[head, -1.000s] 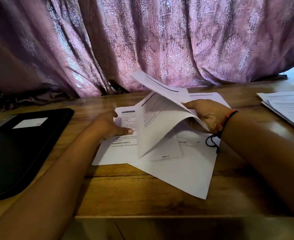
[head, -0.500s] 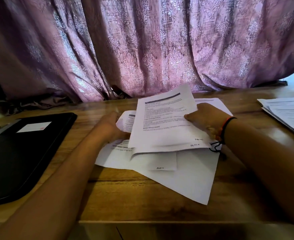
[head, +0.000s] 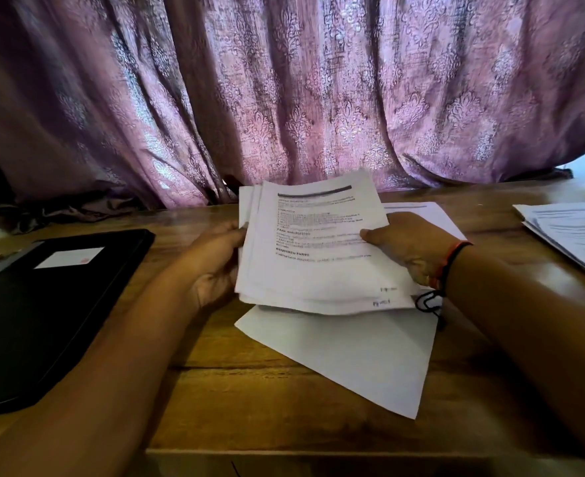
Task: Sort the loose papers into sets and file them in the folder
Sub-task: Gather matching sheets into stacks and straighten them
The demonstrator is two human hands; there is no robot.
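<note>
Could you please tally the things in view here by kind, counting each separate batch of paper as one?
Paper batches: 3 (held bundle, loose paper beneath it, stack at far right)
Black folder: 1
Total: 4

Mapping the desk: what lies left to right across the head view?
Black flat folder with white label → left hand → held sheaf of printed white papers → right hand → stack of printed white papers at the right edge.
</note>
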